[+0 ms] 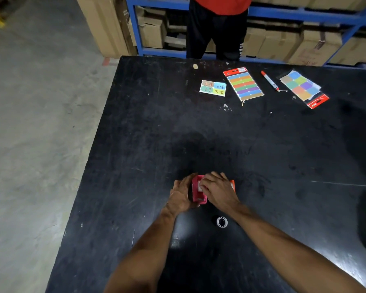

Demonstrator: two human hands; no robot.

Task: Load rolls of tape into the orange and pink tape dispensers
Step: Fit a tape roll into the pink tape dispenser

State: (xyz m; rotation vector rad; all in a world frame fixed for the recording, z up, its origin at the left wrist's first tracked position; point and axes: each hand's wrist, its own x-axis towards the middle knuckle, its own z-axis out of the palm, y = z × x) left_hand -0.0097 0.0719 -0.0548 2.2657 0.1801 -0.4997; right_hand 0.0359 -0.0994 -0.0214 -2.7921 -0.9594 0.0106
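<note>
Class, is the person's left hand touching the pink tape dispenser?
Touching. The head view shows the left hand wrapped against the pink tape dispenser, with no gap.

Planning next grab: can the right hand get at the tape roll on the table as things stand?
Probably yes. The tape roll lies alone on the table, just nearer than the right hand, which is busy at the pink dispenser.

The table (262, 155) has a black, scuffed, slightly glossy top, the pink dispenser (197, 190) and the clear tape roll (221, 221) look like smooth shiny plastic, the sticker sheets (243, 83) are glossy paper, and the floor (34, 123) is rough matt concrete.
</note>
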